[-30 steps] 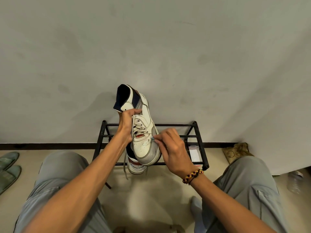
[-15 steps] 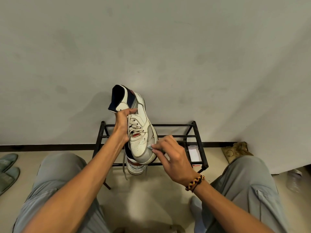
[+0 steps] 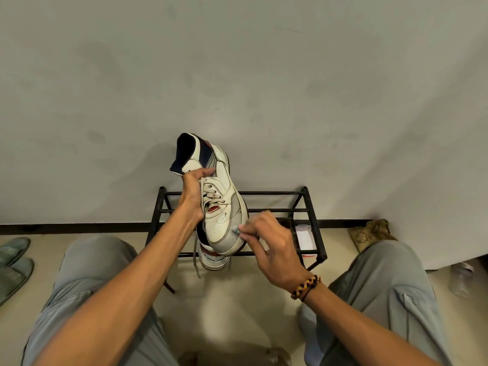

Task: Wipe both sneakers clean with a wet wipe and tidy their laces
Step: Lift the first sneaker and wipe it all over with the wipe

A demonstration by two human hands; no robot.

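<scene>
My left hand (image 3: pixel 194 196) grips a white sneaker (image 3: pixel 223 207) with a navy collar at its tongue and laces, holding it up, toe toward me. My right hand (image 3: pixel 269 244) pinches a small bunched wet wipe (image 3: pixel 235 230) against the grey toe panel on the shoe's right side. The second sneaker (image 3: pixel 211 257) sits on the black metal shoe rack (image 3: pixel 309 207) beneath the raised one, mostly hidden by it. One loose lace (image 3: pixel 195 260) hangs down past the rack's front bar.
The rack stands against a pale wall. A white packet (image 3: pixel 303 237) lies on its right side. Grey-green slippers (image 3: pixel 13 262) are on the floor far left, a tan bag (image 3: pixel 369 233) and a plastic bottle (image 3: pixel 462 281) far right. My knees flank the rack.
The wipe in my right hand has slid down the sneaker from near the laces to the toe's right side. My left hand has tilted the shoe slightly.
</scene>
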